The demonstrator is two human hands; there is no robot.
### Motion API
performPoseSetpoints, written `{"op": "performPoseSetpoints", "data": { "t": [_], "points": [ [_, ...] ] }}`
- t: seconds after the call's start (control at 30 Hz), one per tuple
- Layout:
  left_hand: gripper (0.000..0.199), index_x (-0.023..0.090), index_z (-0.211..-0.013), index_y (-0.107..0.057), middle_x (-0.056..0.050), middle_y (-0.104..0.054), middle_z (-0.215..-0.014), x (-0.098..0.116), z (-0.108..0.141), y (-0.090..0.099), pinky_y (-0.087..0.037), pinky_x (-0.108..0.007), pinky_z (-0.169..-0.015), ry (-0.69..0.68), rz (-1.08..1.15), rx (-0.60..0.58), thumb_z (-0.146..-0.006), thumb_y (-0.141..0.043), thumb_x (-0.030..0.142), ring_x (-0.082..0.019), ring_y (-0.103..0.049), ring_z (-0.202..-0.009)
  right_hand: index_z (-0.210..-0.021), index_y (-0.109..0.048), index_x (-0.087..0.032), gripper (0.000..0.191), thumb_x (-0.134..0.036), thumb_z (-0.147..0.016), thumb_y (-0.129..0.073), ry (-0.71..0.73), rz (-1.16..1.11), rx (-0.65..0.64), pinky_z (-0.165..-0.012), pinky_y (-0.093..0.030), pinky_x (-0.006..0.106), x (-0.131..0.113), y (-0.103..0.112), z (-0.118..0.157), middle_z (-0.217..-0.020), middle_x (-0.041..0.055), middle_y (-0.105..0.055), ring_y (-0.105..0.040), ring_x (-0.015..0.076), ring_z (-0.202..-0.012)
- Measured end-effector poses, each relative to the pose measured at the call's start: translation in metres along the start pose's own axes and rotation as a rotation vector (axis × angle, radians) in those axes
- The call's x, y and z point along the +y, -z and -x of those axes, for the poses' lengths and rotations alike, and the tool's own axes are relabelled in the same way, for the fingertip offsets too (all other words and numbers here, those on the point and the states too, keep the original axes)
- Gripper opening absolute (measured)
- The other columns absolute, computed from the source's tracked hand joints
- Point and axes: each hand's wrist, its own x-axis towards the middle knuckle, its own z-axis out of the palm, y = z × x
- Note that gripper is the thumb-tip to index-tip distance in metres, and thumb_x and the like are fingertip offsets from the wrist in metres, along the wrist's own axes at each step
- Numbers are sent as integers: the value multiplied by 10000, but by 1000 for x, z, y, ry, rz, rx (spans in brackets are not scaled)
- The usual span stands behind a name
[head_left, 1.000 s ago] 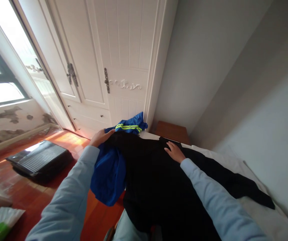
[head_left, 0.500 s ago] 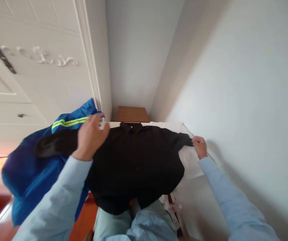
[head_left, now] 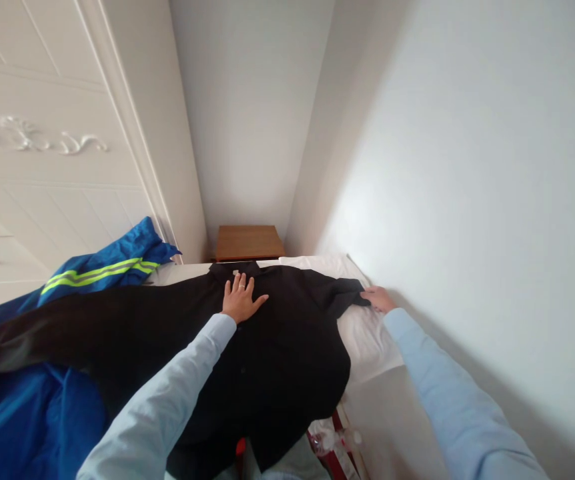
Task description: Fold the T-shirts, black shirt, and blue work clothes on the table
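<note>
A black collared shirt (head_left: 287,347) lies spread out, front up, with its collar at the far side. My left hand (head_left: 242,300) rests flat on the shirt just below the collar, fingers spread, a ring on one finger. At the right, my right hand (head_left: 378,299) pinches the end of the shirt's right-hand sleeve. The other sleeve stretches left over a blue garment (head_left: 67,407) with bright yellow stripes. Beneath the shirt's right side, a white cloth (head_left: 367,340) shows.
A white cabinet (head_left: 57,87) with carved ornament stands at the left. The pale wall (head_left: 457,167) runs close along the right. A brown wooden piece of furniture (head_left: 247,241) sits in the far corner. Below the shirt's lower right are clear plastic items (head_left: 321,441).
My left hand has moved right and come down onto the shirt below the collar. My right hand keeps hold of the sleeve end. The view has shifted to the right.
</note>
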Motion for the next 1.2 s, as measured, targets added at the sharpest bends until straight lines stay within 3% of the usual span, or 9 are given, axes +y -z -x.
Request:
{"op": "performPoseSetpoints", "data": {
  "t": [0.23,0.33,0.43,0.6,0.7,0.8,0.9,1.1,1.2],
  "points": [
    [842,109,-1533,-439,-204,-327,-1629,-10,-5,-12,-172,-583,-1233,-40,-5,76,-959,-309,711,-366,-213,-1542,-959,-717,-210,356,-521,-798,-657,451,-238,311,-906,-554,426,1,38,2,-1088,114,-718,-660,277,-1053],
    [850,102,-1539,-428,-209,-320,-1630,-10,-6,-11,-173,-590,-1230,-46,-9,62,-957,-310,710,-374,-210,-1541,-991,-694,-220,407,-506,-703,-723,267,-230,121,-972,-540,498,27,34,7,-1158,141,-708,-657,330,-1134],
    [851,106,-1546,-417,-208,-312,-1634,-10,-7,-10,-165,-595,-1230,-60,-20,42,-954,-319,709,-370,-200,-1545,-1222,-627,-238,623,-527,-684,-754,158,-268,-53,-1075,-483,531,42,20,9,-1352,154,-645,-593,350,-1288],
    [839,122,-1556,-400,-192,-302,-1643,-12,-7,-10,-163,-580,-1234,-64,-43,24,-961,-300,705,-356,-191,-1549,-1437,-537,-222,977,-525,-561,-848,414,28,-394,-1209,-298,558,19,-4,2,-1609,157,-400,-338,368,-1500],
    [830,132,-1555,-405,-186,-312,-1641,-11,-7,-10,-172,-572,-1232,-57,-45,29,-964,-295,704,-352,-204,-1547,-1196,-731,-229,686,-450,-558,-850,558,239,-521,-1193,-320,550,-3,-10,-5,-1507,144,-543,-454,381,-1426],
    [826,126,-1555,-405,-189,-312,-1640,-10,-6,-10,-163,-571,-1234,-46,-31,34,-966,-303,697,-350,-209,-1545,-910,-790,-240,263,-425,-749,-695,591,296,-530,-1090,-452,504,-20,-5,-9,-1138,94,-773,-682,322,-1138],
    [839,108,-1554,-400,-197,-310,-1639,-9,-6,-10,-156,-572,-1236,-40,-7,30,-963,-315,697,-354,-204,-1546,-842,-782,-252,230,-389,-817,-598,586,294,-485,-991,-516,445,-37,11,-16,-921,47,-797,-720,277,-952],
    [856,106,-1558,-392,-199,-306,-1641,-10,-7,-11,-146,-568,-1237,-43,24,30,-955,-316,708,-358,-193,-1548,-614,-717,-223,138,-335,-650,-790,363,320,-489,-675,-562,326,-108,34,-46,-638,41,-731,-690,230,-667],
    [847,122,-1562,-390,-194,-311,-1641,-10,-7,-12,-144,-567,-1236,-38,32,29,-954,-317,707,-357,-195,-1548,-841,-745,-185,312,-459,-703,-802,222,84,-571,-547,-530,281,-160,27,-38,-692,45,-742,-669,192,-599]
  ]
}}
